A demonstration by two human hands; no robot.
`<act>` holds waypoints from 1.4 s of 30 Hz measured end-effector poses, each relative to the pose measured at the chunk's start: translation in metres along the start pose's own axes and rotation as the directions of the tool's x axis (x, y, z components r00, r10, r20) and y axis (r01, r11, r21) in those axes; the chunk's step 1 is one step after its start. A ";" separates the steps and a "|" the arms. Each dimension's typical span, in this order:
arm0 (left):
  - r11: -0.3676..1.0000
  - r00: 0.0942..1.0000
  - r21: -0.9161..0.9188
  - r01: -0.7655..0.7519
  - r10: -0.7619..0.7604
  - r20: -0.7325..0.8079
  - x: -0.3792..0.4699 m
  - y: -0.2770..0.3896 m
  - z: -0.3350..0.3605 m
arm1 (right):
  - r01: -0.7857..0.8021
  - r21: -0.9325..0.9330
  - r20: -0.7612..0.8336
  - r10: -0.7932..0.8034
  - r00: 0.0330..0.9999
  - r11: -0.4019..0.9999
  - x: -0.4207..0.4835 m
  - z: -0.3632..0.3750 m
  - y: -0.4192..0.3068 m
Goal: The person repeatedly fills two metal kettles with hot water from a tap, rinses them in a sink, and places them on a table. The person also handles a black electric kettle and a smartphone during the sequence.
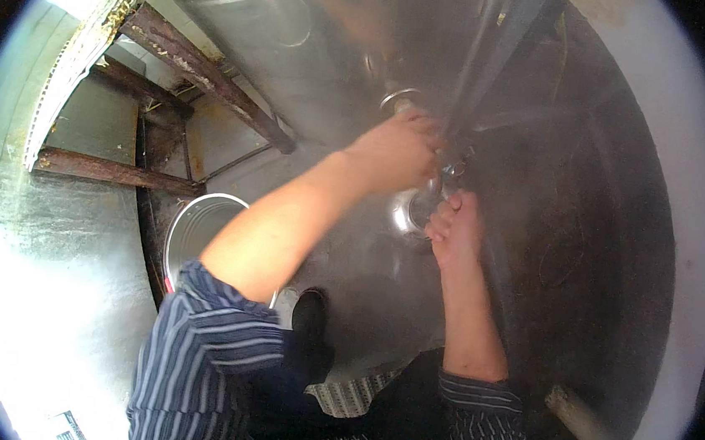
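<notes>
My left hand [399,149] reaches up to a metal pipe fitting with a round flange [401,98] on the sheet metal wall, its fingers curled around something partly hidden. Just below and right of it, my right hand [457,226] is a closed fist beside a short metal tube; whether it grips that tube I cannot tell. Between and above the hands shows a small shiny metal part [453,170]. A round shiny metal vessel or cover [413,214] lies behind the right hand's fingers. The picture is hazy here.
A large metal bucket [175,236] stands at the left, partly behind my left arm. Rusty metal bars [207,81] form a frame at upper left. A vertical metal pipe [477,48] runs above my hands. A pale pipe end [580,416] sits at lower right. My shoe [310,310] is below.
</notes>
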State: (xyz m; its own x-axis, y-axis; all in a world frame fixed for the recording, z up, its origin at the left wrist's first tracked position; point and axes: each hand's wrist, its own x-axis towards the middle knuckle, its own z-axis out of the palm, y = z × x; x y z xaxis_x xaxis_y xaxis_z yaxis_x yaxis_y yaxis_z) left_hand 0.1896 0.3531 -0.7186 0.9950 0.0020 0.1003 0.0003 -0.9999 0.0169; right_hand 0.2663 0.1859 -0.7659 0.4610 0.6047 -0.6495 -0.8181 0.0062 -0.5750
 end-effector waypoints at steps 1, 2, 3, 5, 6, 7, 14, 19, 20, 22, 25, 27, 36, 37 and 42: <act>1.000 0.998 -0.001 -0.019 0.019 -0.068 -0.017 -0.011 -0.005 | 0.017 0.000 0.004 -0.017 1.000 1.000 0.000 0.001 0.000; 1.000 0.997 0.003 -0.017 0.017 -0.077 -0.031 -0.022 -0.009 | 0.035 0.000 0.007 -0.035 0.999 0.999 0.000 0.002 0.000; 0.999 0.989 0.020 -0.034 0.036 -0.147 -0.041 -0.033 -0.012 | 0.053 -0.004 0.011 -0.053 0.999 0.999 -0.001 0.002 0.000; 0.997 0.980 0.072 -0.019 0.033 -0.194 -0.049 -0.058 -0.013 | 0.055 -0.003 0.010 -0.055 0.998 0.998 -0.002 0.002 -0.001; 0.996 0.989 0.089 -0.003 0.016 -0.149 -0.053 -0.063 -0.011 | 0.052 -0.008 0.005 -0.052 0.999 0.999 -0.003 0.001 -0.001; 0.993 0.993 0.114 0.016 -0.002 -0.118 -0.055 -0.068 -0.010 | 0.047 0.001 0.016 -0.047 0.999 0.999 -0.004 0.001 -0.001; 0.971 0.964 0.158 0.177 -0.139 -0.225 -0.074 -0.045 -0.024 | 0.023 0.001 0.025 -0.023 0.999 1.000 0.003 -0.012 -0.001; 0.875 0.924 -0.330 0.354 -0.382 -0.020 -0.113 0.015 -0.058 | -0.007 -0.006 -0.020 0.007 1.000 1.000 0.000 -0.023 0.011; 0.745 0.874 -0.470 0.474 -0.464 0.146 -0.117 0.028 -0.067 | -0.013 -0.001 -0.025 0.013 1.000 1.000 -0.003 -0.026 0.014; 0.705 0.882 -0.530 0.472 -0.369 0.295 -0.135 0.060 -0.088 | -0.022 0.002 -0.037 0.022 0.999 1.000 -0.011 -0.034 0.018; 0.700 0.953 -0.708 0.092 0.144 0.267 -0.185 0.123 -0.121 | -0.051 0.008 -0.046 0.051 0.998 0.999 -0.026 -0.044 0.023; 0.655 0.873 -0.752 -0.072 0.405 0.270 -0.211 0.144 -0.133 | -0.079 0.006 -0.028 0.079 0.996 0.997 -0.035 -0.047 0.023; 0.478 0.870 -0.876 -0.066 0.457 0.184 -0.231 0.143 -0.117 | -0.080 0.041 -0.023 0.081 0.996 0.996 -0.125 -0.011 0.015; 0.457 0.855 -0.889 -0.036 0.474 0.209 -0.232 0.144 -0.119 | -0.092 0.066 0.012 0.092 0.996 0.994 -0.138 -0.004 0.011; 0.459 0.845 -0.884 0.091 0.434 0.312 -0.247 0.147 -0.133 | -0.128 0.122 0.101 0.116 0.988 0.984 -0.231 0.042 -0.020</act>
State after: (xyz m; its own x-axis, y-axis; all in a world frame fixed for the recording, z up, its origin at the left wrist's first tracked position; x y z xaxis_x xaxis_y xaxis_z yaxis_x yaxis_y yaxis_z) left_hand -0.0698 0.2075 -0.6082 0.8721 -0.4377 -0.2187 0.0019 -0.4439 0.8961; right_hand 0.1616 0.0792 -0.5834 0.3259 0.6787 -0.6582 -0.9063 0.0261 -0.4218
